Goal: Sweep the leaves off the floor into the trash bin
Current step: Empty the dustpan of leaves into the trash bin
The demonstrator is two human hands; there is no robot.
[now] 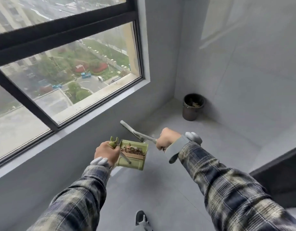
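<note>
1. The left hand (107, 153) has its fingers wrapped tight round the green top of the dustpan (135, 162) handle. The pan hangs out below the hand, over by the wall under the window (68, 64). Can't tell if it touches the floor (160, 189).
2. The leaves (130, 148) are a little brown pile inside the dustpan, sitting up against its comb teeth.
3. The right hand (169, 139) is a closed fist round the gray broom (137, 132) handle. The broom head points away toward the window wall, just past the dustpan's far edge.
4. The trash bin (193, 107) is dark and round and stands upright in the far corner of the floor, tucked where the two walls meet. It's well apart from both hands. There's something brownish inside it, but it's too small to say what.
5. Both arms are in plaid sleeves (227, 189), each with a white gadget (98, 160) strapped at the wrist.
6. One dark shoe (140, 217) shows at the near edge of the floor, between the arms.
7. The floor is gray tile. I can't make out any loose leaves on the part that shows.
</note>
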